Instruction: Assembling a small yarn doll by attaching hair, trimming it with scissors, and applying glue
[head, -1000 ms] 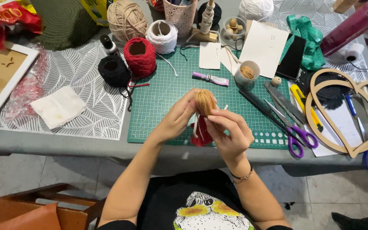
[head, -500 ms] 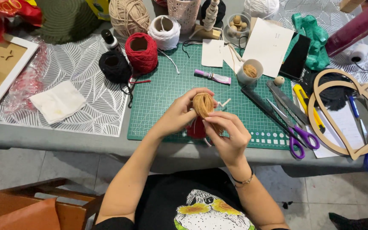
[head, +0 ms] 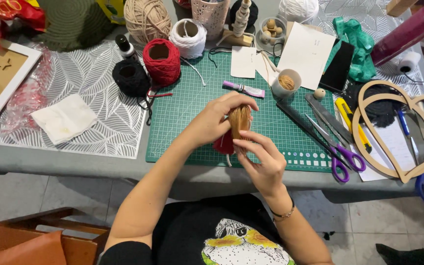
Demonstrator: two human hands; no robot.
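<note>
My left hand holds a small yarn doll with tan yarn hair on top and a red body below, just above the green cutting mat. My right hand pinches the lower part of the tan yarn from below. Both hands sit over the mat's near middle. The doll's red part is mostly hidden behind my fingers.
Red, black, white and beige yarn balls stand at the mat's far left. Purple-handled scissors, a ruler, a yellow cutter and a wooden heart frame lie at right. A white napkin lies left.
The doll has been turned, so the tan yarn now shows as long strands instead of a round top. My hands shifted slightly with it.
</note>
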